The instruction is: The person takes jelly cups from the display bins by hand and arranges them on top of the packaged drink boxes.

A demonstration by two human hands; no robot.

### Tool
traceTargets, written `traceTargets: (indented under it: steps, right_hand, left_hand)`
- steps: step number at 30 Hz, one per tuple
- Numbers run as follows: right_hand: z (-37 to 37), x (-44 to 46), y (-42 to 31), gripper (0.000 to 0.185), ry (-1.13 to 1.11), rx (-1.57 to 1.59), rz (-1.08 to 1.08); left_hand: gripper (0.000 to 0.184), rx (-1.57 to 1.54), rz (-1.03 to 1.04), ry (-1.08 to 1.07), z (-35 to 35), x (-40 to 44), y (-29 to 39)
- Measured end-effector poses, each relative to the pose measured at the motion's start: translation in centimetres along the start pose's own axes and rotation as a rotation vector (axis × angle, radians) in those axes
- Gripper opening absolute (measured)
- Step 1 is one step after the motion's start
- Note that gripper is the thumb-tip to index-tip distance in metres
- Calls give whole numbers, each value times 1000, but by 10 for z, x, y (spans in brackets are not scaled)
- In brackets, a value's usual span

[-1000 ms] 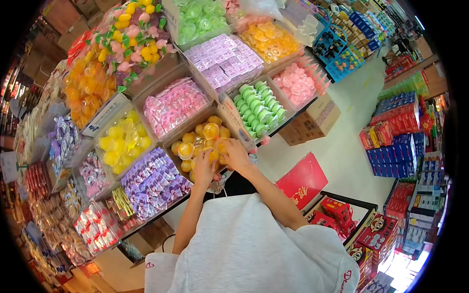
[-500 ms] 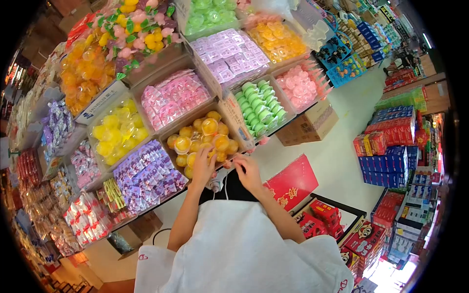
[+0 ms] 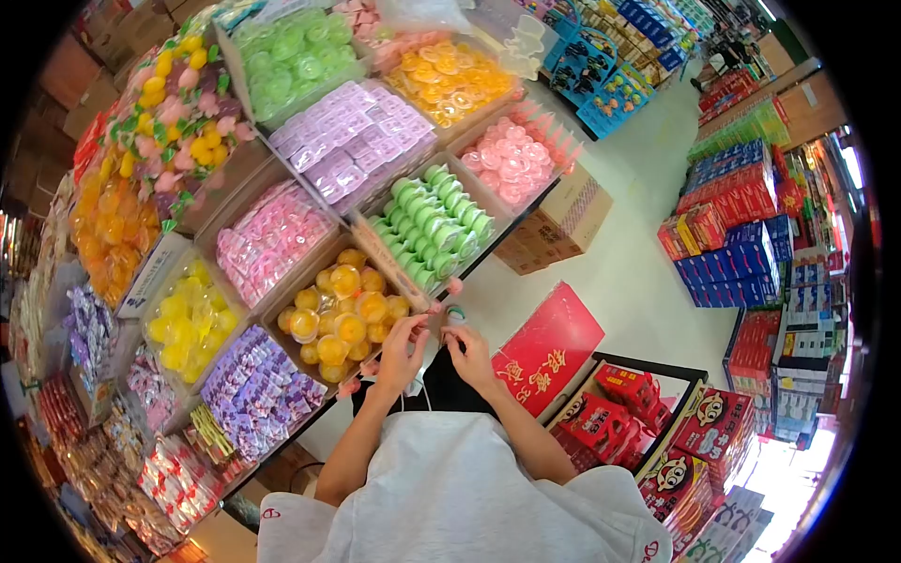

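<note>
Left hand [image 3: 402, 355] and right hand [image 3: 467, 355], fingers drawn in, hover near a tub [image 3: 298, 281] heaped with orange cups [image 3: 350, 328]; whether they hold anything, or what remains undone, is unclear.

Bright indoor light, blown-out glare at lower right, dim left edge, black-cornered fisheye bowing

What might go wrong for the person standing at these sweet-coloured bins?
The rounded amber packs are heaped near the left hand; a knock might tip one over the front.

Both hands, the right hand included, are in front of the bins; anything small between the fingertips, too small to make out, could drop.

The red panel appears close to the right forearm, so an elbow swing might bump it.
</note>
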State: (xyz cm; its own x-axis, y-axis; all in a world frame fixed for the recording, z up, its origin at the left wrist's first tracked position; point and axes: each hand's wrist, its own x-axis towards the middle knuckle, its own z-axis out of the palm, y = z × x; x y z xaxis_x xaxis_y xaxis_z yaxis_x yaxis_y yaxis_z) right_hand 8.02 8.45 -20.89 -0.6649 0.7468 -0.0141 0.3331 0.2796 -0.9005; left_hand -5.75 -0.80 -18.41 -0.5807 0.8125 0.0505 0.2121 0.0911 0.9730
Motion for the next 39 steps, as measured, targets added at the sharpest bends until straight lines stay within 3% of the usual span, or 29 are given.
traceTargets:
  steps: [3,5,7,10,11,13,14,15,17,20,25,27,29,31,33,36,38,39]
  right_hand:
    - [-21,41,7,21,92,-73,-112]
    - [-30,76,14,24,116,-52,-84]
    - [-32,109,31,27,150,-37,-77]
    - [-24,150,59,38,207,-228,-200]
    - [-24,159,58,41,163,-222,-188]
    - [-21,170,61,43,150,-209,-170]
    - [-20,175,65,44,56,-245,-119]
    - [-20,180,67,45,-38,-281,-70]
    - [-21,183,65,38,7,-235,-73]
    - [-22,184,64,29,45,-188,56]
    - [-39,186,28,27,140,10,-99]
    - [-64,166,-6,28,44,213,-112]
    - [-99,124,-61,30,-68,403,115]
    - [-93,93,-52,30,-4,655,15]
    - [-110,55,-64,28,12,723,104]
    - [-117,-5,-62,30,-79,584,296]
    - [-98,-48,-45,32,-93,566,345]
    - [-88,-66,-43,31,45,703,430]
  left_hand:
    - [36,-47,74,-66,33,17,-6]
    - [45,-251,41,81,60,42,-4]
    - [51,-305,-9,88,76,70,-18]
    - [49,-224,-319,66,84,114,-42]
    - [49,-215,-311,47,84,121,-61]
    - [46,191,-63,-22,86,139,-72]
    - [47,-199,-527,-99,85,140,-58]
    - [47,-191,-511,-116,88,145,-68]
    - [49,30,-425,8,83,145,-110]
    - [50,148,-450,-1,77,146,-108]
    - [42,-53,-312,73,54,136,-13]
    - [40,-172,-214,135,48,130,16]
    - [34,-201,7,110,50,117,47]
    - [32,-277,-36,29,56,100,91]
    - [27,-294,-207,-163,54,88,111]
    - [23,-295,-41,-389,62,76,81]
    - [20,-84,216,-627,66,63,78]
    - [21,-29,103,-702,70,54,69]
